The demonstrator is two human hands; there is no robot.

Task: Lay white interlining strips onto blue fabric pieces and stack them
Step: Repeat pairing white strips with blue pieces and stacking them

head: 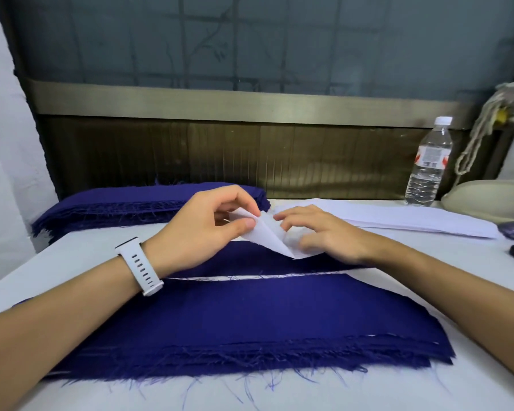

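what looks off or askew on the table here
The white strip is folded up at its end, pinched by the left hand, not flat on the blue piece. The near blue stack has a frayed edge.

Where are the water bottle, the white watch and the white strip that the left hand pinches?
water bottle (pixel 425 185): head view, on its clear ribbed body below the label.
white watch (pixel 138 264): head view, on the strap around the wrist.
white strip (pixel 267 232): head view, on its lifted end.
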